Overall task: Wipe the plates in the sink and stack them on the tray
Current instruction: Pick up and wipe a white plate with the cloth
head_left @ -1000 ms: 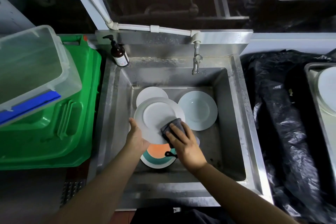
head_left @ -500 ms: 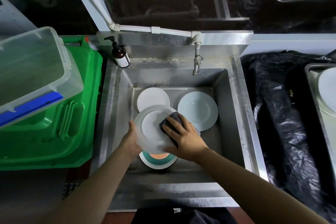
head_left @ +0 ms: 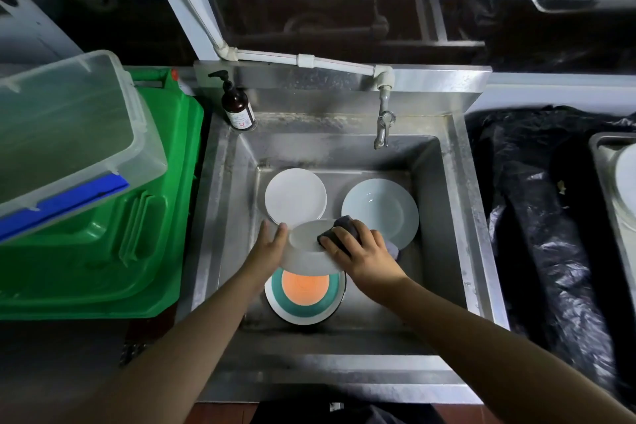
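Left hand (head_left: 270, 244) grip clamped on tilted white plate (head_left: 306, 251), right hand (head_left: 361, 251) grip pressing dark cloth (head_left: 339, 227) onto it

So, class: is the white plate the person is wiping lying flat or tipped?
Tipped. The white plate is held off the sink floor between the left hand and right hand, its face turned away.

1. The tray (head_left: 599, 162) and the plate on it (head_left: 624, 182) are cut off by the right edge.
2. The held plate (head_left: 309, 251) hides part of the striped plate (head_left: 303, 299).
3. The right hand (head_left: 361, 251) covers most of the cloth (head_left: 339, 227).
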### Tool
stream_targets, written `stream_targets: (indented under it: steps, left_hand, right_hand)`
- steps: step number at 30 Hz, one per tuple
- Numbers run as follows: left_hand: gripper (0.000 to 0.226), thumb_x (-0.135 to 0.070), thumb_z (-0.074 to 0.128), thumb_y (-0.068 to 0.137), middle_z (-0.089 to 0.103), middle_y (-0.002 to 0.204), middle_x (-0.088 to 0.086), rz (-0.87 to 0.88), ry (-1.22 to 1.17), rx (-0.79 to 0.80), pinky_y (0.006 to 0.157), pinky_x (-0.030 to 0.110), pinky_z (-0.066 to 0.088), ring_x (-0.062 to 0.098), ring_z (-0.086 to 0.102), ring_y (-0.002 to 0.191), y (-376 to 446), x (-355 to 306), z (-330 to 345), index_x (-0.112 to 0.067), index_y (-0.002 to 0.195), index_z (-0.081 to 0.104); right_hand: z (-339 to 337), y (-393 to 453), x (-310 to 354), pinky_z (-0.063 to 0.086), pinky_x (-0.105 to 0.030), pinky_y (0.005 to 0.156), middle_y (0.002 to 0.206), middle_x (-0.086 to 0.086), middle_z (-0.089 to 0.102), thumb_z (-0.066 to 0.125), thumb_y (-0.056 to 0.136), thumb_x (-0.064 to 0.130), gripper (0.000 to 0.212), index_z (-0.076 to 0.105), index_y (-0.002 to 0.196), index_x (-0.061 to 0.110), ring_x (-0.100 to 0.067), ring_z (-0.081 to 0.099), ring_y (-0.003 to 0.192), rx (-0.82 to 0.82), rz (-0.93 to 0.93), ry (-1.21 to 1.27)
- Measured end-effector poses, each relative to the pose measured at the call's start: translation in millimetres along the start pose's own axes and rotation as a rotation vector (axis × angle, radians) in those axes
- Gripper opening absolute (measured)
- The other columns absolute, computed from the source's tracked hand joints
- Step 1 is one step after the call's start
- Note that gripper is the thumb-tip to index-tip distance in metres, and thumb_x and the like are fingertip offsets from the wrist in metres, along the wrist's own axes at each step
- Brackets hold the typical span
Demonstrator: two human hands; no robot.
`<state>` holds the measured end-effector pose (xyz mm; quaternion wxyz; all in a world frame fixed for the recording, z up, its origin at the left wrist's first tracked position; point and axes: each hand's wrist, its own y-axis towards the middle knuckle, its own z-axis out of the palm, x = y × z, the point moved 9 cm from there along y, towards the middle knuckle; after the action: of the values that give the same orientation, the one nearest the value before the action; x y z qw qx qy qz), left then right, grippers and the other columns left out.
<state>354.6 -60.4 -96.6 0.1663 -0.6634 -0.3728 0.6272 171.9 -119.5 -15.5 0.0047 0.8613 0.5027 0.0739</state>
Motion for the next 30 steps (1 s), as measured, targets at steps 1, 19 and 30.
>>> stream_targets:
  steps: [1, 19, 30]
  left_hand:
    - [0.073, -0.06, 0.048, 0.1, 0.025, 0.165, -0.009, 0.193, 0.22, 0.019, 0.12, 0.04, 0.03, 0.014, 0.03, 0.15, -10.1, -21.1, 0.9, -0.033, 0.161, 0.019]
    - [0.052, 0.025, 0.055, 0.071, 0.072, 0.116, 0.016, 1.106, 0.938, -0.13, 0.118, 0.021, 0.032, 0.027, 0.058, 0.119, -66.3, -60.3, 19.5, -0.004, 0.11, 0.073]
    - [0.044, -0.013, 0.063, 0.083, 0.071, 0.12, 0.008, 1.085, 1.069, -0.138, 0.096, 0.045, 0.056, 0.028, 0.069, 0.106, -86.1, -75.9, 77.7, -0.008, 0.127, 0.068]
  right_hand:
    - [-1.1, -0.8, -3.8, 0.049, -0.053, 0.083, 0.137, -0.015, 0.05, 0.066, 0.087, 0.01, 0.065, 0.043, 0.147, 0.017, -0.047, 0.046, 0.12, -0.002, 0.007, 0.003]
    - [-0.5, -16.7, -26.5, 0.045, -0.047, 0.097, 0.141, -0.003, 0.052, 0.042, 0.092, 0.006, 0.058, 0.047, 0.147, 0.023, -0.033, 0.047, 0.13, 0.032, 0.222, 0.265]
    - [-15.7, -1.7, -22.3, 0.055, -0.05, 0.074, 0.124, -0.01, 0.06, 0.035, 0.083, 0.015, 0.054, 0.053, 0.135, 0.017, -0.039, 0.059, 0.107, 0.019, 0.374, 0.175]
